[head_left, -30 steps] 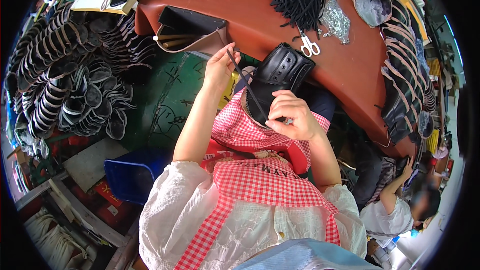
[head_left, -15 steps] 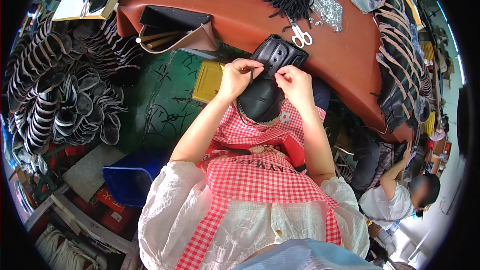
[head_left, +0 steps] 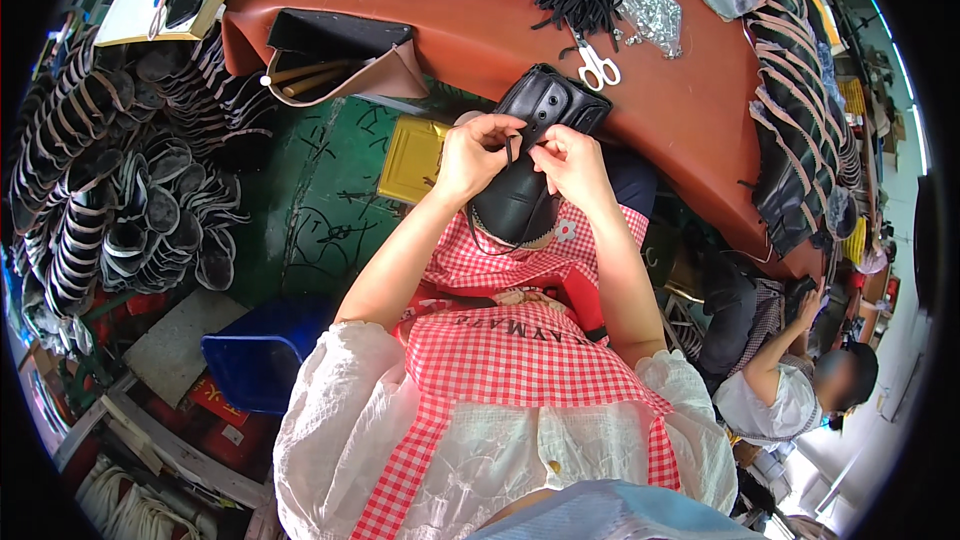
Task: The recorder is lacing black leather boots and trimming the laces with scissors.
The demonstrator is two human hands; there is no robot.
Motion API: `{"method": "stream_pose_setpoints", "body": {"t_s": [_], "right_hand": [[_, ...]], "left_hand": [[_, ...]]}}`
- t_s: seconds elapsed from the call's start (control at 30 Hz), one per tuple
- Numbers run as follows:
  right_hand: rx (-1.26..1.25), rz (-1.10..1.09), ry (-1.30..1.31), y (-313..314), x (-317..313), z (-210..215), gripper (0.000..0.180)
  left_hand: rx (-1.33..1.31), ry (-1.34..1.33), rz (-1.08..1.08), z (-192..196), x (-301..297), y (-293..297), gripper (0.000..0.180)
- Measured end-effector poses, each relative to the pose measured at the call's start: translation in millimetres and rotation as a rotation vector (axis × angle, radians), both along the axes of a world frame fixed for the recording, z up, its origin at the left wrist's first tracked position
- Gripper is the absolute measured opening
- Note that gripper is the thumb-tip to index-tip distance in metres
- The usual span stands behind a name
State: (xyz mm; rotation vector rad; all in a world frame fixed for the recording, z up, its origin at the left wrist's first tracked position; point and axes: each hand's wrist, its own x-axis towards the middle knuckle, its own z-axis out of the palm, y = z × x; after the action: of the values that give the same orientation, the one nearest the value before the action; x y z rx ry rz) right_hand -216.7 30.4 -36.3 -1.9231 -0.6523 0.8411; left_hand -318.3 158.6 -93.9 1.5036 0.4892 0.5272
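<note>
Drawn together since a second ago, the left hand pinches a black lace and the right hand curls, its hold unclear, over the black boot by the brown table's near edge.

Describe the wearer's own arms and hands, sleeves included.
The left hand and right hand are ungloved, with no watch or bracelet showing. The forearms are bare up to loose, crinkled white sleeves, which end around the elbows in gathered, frilled cuffs. Rings can't be ruled out at this size.
</note>
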Motion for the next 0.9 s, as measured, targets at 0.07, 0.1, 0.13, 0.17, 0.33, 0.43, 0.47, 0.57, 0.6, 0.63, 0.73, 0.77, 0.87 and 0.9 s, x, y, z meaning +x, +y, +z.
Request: {"method": "stream_pose_setpoints", "body": {"t_s": [0.07, 0.1, 0.13, 0.17, 0.33, 0.43, 0.47, 0.57, 0.6, 0.63, 0.73, 0.77, 0.87, 0.9], "right_hand": [[-0.009, 0.006, 0.021, 1.2, 2.3, -1.5, 0.008], [-0.008, 0.005, 0.021, 1.6, 2.2, -0.7, 0.008], [-0.025, 0.013, 0.003, 3.4, 1.3, 1.1, 0.008], [-0.043, 0.022, -0.014, 4.9, 0.6, 2.1, 0.007], [-0.050, 0.024, -0.076, 4.0, -2.5, 0.9, 0.006], [0.025, 0.131, 0.031, -11.3, -13.7, 15.0, 0.005], [0.096, 0.223, 0.158, -19.4, -21.3, 24.8, 0.005], [0.100, 0.545, 0.266, -28.4, -38.8, 60.8, 0.007], [0.150, 0.660, 0.184, -31.1, -34.5, 54.9, 0.007], [0.098, 0.542, 0.294, -31.5, -25.6, 54.3, 0.007], [-0.027, 0.187, 0.024, -16.5, 1.4, 42.8, 0.014], [-0.141, 0.228, -0.028, -10.8, 6.4, 40.0, 0.016], [-0.312, 0.328, -0.100, -0.9, 7.7, 29.2, 0.021], [-0.356, 0.415, -0.130, -1.1, 10.2, 24.4, 0.019]], "left_hand": [[0.033, 0.010, -0.014, 0.7, 0.8, 0.3, 0.023], [0.080, -0.001, -0.022, 1.7, 0.3, -0.1, 0.025], [0.127, -0.011, -0.029, 2.2, -0.2, 0.1, 0.026], [0.130, -0.011, -0.030, 1.6, -0.1, 0.4, 0.026], [0.195, 0.009, -0.082, 6.5, -1.4, 8.0, 0.029], [0.723, -0.155, -0.117, 29.5, -16.8, 18.1, 0.035], [0.749, -0.197, -0.259, 41.2, -25.9, 16.8, 0.038], [0.753, -0.155, -0.510, 55.3, -55.0, 10.0, 0.034], [0.748, -0.169, -0.568, 57.9, -65.7, 10.1, 0.029], [0.630, -0.178, -0.586, 60.6, -78.2, 8.4, 0.027], [0.290, -0.204, -0.715, 83.2, -103.4, 1.3, 0.022], [0.214, -0.213, -0.762, 90.5, -106.8, -0.9, 0.021], [0.051, -0.240, -0.673, 97.7, -106.9, -9.8, 0.013], [0.055, -0.237, -0.608, 96.5, -104.2, -8.1, 0.013]]}}
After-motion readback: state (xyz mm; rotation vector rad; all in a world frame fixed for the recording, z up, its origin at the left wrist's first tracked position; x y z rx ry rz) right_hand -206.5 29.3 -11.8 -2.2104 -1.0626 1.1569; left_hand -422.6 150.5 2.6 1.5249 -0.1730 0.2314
